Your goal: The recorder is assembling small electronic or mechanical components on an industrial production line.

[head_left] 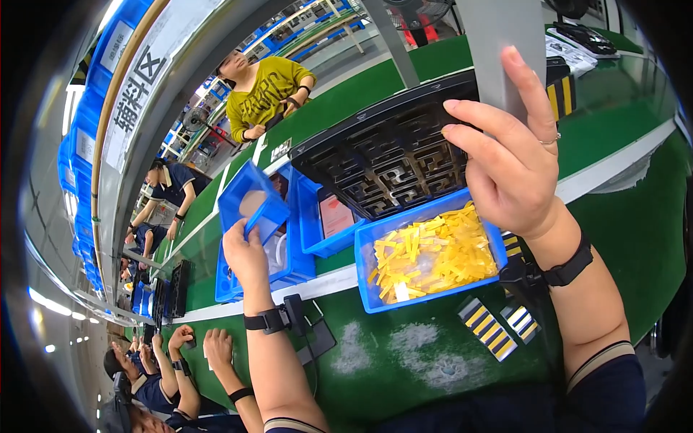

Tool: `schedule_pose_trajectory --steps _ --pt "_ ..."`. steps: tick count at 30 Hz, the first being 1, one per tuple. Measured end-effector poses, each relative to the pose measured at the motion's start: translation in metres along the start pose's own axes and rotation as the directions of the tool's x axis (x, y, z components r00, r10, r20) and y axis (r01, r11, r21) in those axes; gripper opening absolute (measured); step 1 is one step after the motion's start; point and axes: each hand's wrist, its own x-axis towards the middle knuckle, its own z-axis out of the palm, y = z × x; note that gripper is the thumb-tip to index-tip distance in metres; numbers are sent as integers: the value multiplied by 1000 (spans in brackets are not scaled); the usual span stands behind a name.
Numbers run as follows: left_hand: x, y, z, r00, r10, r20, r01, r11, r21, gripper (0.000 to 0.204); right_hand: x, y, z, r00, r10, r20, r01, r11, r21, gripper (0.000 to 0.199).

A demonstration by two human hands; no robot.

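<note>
My left hand [245, 254] is closed on the near rim of a small blue bin [244, 180], which sits tilted over a larger blue bin [302, 268]. A brownish flat piece shows inside the small one. My right hand [511, 148] is raised with its fingers apart, one pointing up. Two of its fingertips lie in front of the right end of a black slotted tray [393, 155]; whether they touch it I cannot tell. The tray leans on edge behind a blue bin [432, 294] full of yellow strips [433, 249]. Another blue bin [328, 249] holds pinkish-white cards [336, 215].
Striped yellow-black strips [488, 328] lie on the green table [390, 397] near me. A grey post [502, 50] stands behind my right hand. Across the bench is a person in a yellow-green top [267, 94]. Co-workers' arms [234, 372] reach in at the lower left.
</note>
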Motion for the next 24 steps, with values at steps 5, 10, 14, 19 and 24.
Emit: schedule_pose_trajectory --steps 5,10,14,19,24 --pt "-4 38 2 994 104 44 -89 961 -263 17 -7 6 3 1000 0 -15 0 999 40 26" --pt "-16 66 14 953 277 126 -239 937 -254 18 -8 6 4 1000 -2 -25 3 999 43 25" --pt "-24 71 13 927 265 266 -207 952 -226 19 -7 5 3 1000 6 -23 -4 997 76 24" --pt "-25 72 9 917 280 284 -210 944 -253 16 -8 7 3 1000 -2 -25 3 998 56 24" --pt "-22 70 9 923 292 251 -219 934 -283 16 -7 6 3 1000 7 -19 -6 998 58 23"
